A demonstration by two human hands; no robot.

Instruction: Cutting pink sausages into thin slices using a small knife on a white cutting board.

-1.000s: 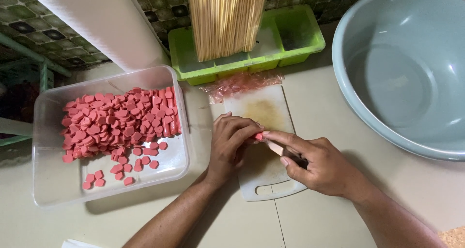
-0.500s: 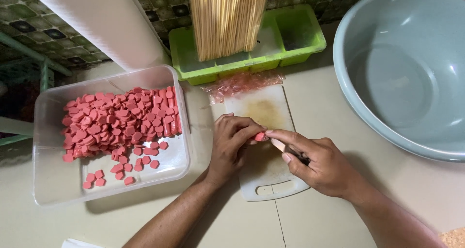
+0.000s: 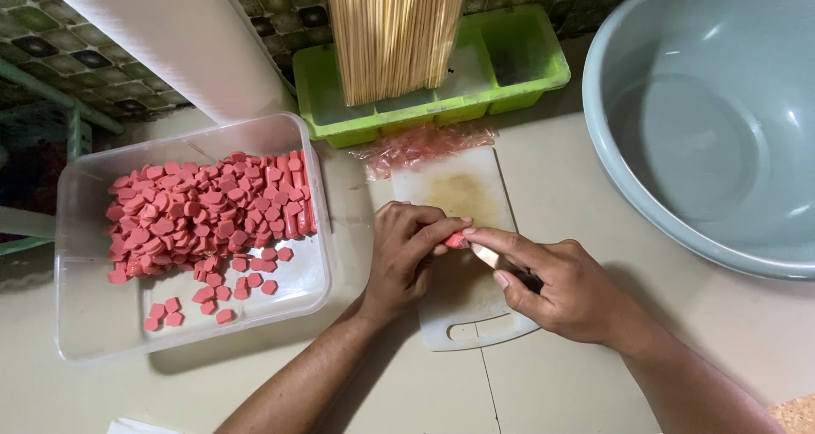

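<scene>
My left hand [image 3: 409, 254] holds a small pink sausage piece [image 3: 456, 240] down on the white cutting board [image 3: 463, 192]. My right hand [image 3: 560, 285] grips a small knife [image 3: 497, 260], its blade resting against the sausage piece and its handle hidden in the fist. Both hands meet over the middle of the board. Left of the board, a clear plastic container [image 3: 93, 324] holds several pink sausage slices [image 3: 199, 218] and a few uncut sausages.
A green divided tray [image 3: 518, 69] at the back holds a bundle of bamboo skewers [image 3: 395, 31]. Crumpled pink wrappers [image 3: 424, 144] lie at the board's far edge. A large grey-blue basin [image 3: 705, 120] stands to the right. A white post [image 3: 182, 44] leans at upper left.
My hands have shifted only slightly on the board; the knife blade has moved closer against the sausage piece.
</scene>
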